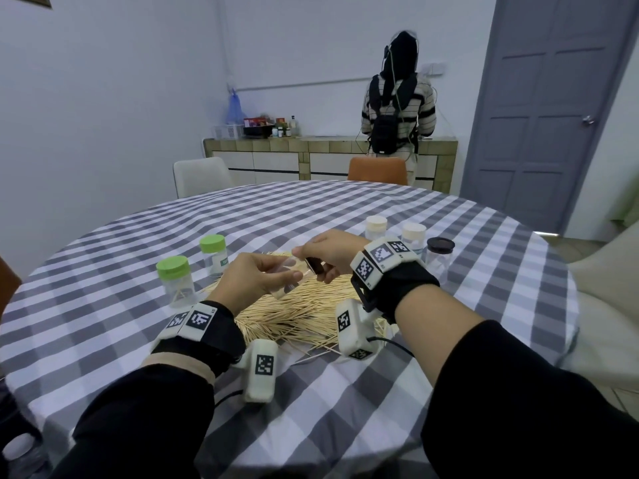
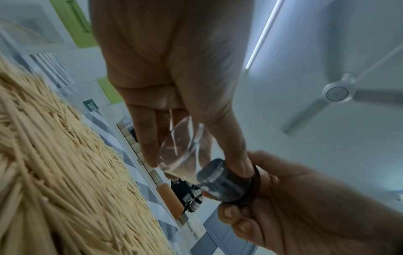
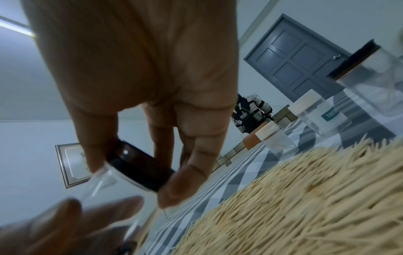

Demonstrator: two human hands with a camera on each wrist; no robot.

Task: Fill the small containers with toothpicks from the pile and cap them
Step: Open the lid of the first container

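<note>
Above the toothpick pile (image 1: 297,305), your left hand (image 1: 252,281) grips the clear container (image 1: 288,276) while your right hand (image 1: 328,252) pinches its dark cap (image 1: 314,265). Keep the container steady; twist the cap squarely.

jars (image 1: 174,279) flank pile (image 1: 297,314) — near cloth (image 1: 311,402) bare

head: looks forward and down over checked table (image 1: 345,209) toward far grey door (image 1: 539,108) | left wrist: close under palm, tilted up to ceiling fan (image 2: 338,93) | right wrist: close, tilted, faces door | shared: toothpick pile (image 1: 297,312), door
</note>
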